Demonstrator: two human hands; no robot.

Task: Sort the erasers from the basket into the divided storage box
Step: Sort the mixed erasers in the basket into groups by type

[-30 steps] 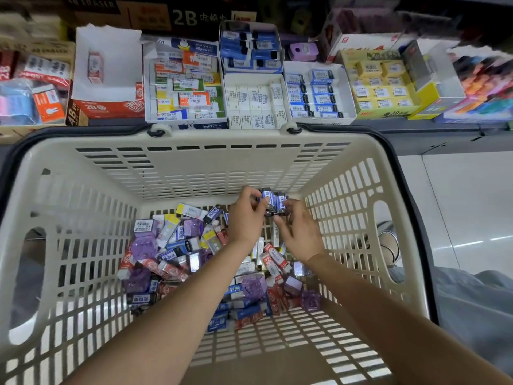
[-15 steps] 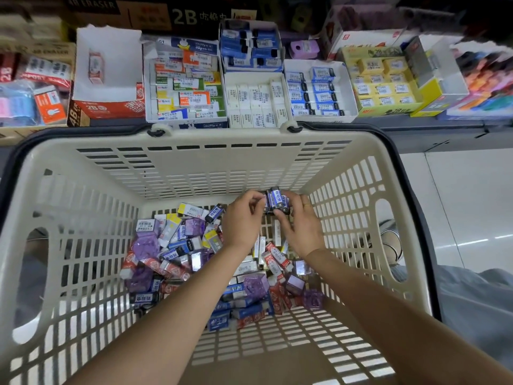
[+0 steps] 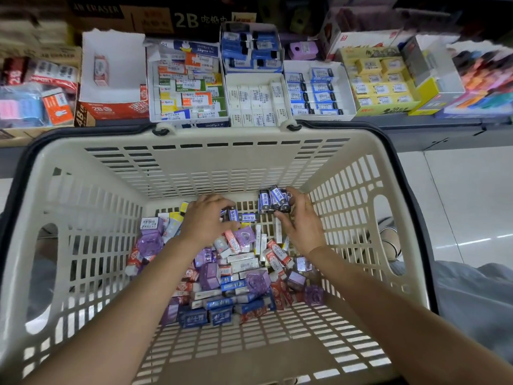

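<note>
erasers [image 3: 222, 276] are lying in a loose heap on the floor of the basket [image 3: 249, 159], mostly toward its far left half, in mixed purple, red, white and blue wrappers. the right hand [image 3: 301, 223] is holding a stack [image 3: 274, 200] of blue erasers, fingers curled over the top and thumb reaching under, lifted off the pile near the far wall. the left hand [image 3: 206, 222] is reaching palm-down into the heap, its fingertips closing on another blue eraser [image 3: 232, 213] beside a second one [image 3: 248, 217]; whether it is already pinching it firmly is hard to tell, though the fingers are curled round it.

to do this step well, i judge the left hand should be taking only matching blue ones, lifting each clear of its neighbours and lining it up flush with the stack, so the bundle is staying square and nothing is slipping out. the right hand is probably close to as many as it can carry safely, so a trip to the blue box [image 3: 316, 88] on the shelf beyond the basket is likely coming up.

both forearms are stretching forward from the near rim, wrists bent slightly down, the hands near each other but apart.
</note>
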